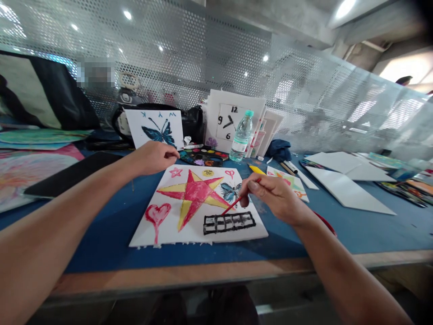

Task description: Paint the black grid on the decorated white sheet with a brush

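Observation:
A white board (189, 230) lies on the blue tabletop, painted with a large red and yellow star, a pink heart shape, a blue butterfly and a black grid. My right hand (270, 194) pinches a thin red paintbrush (233, 206); its tip meets the board at the top edge of the black grid. Over the board's far left corner, my left hand (157, 158) is loosely curled, with no object showing in it. Just beyond that hand is a dark paint palette (211, 155) with several colours.
A clear bottle with a green cap (241, 137) stands behind the board, before upright white boards (216, 101), one showing a clock. A butterfly picture (135, 124) leans behind my left hand. White sheets (352, 192) lie right; a black flat panel (72, 174) lies left. A perforated metal screen (189, 58) rises behind.

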The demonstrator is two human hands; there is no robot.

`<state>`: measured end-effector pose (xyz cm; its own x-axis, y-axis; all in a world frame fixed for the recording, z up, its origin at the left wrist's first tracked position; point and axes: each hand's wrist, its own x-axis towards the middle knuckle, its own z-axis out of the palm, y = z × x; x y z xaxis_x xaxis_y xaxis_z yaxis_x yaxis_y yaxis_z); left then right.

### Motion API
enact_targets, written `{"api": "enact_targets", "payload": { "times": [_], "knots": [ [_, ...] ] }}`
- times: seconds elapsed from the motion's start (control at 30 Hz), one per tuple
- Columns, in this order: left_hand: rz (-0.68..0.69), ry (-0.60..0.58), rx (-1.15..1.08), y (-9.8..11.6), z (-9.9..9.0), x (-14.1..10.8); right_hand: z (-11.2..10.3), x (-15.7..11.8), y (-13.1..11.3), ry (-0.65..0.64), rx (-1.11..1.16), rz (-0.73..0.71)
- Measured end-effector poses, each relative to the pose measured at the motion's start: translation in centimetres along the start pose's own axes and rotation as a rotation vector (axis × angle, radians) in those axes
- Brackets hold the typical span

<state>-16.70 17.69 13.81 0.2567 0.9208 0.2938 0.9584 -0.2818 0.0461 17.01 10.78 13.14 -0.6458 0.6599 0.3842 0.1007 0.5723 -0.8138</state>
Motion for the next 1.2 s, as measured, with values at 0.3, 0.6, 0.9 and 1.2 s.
{"api": "enact_targets", "payload": {
  "times": [0.3, 0.6, 0.9, 1.2],
  "knots": [
    [-0.034, -0.009, -0.017, 0.2, -0.1, -0.1, 0.3, 0.3, 0.3, 0.043, 0.050, 0.049],
    [-0.039, -0.029, -0.005, 0.4, -0.3, -0.1, 0.3, 0.4, 1.0, 0.036, 0.053, 0.060],
    [-0.047, -0.030, -0.011, 0.2, -0.2, 0.0, 0.3, 0.3, 0.8, 0.011, 0.035, 0.066],
    [0.008, -0.026, -0.023, 0.6, -0.8, -0.6, 0.0, 0.3, 0.2, 0.001, -0.002, 0.088]
  ]
}}
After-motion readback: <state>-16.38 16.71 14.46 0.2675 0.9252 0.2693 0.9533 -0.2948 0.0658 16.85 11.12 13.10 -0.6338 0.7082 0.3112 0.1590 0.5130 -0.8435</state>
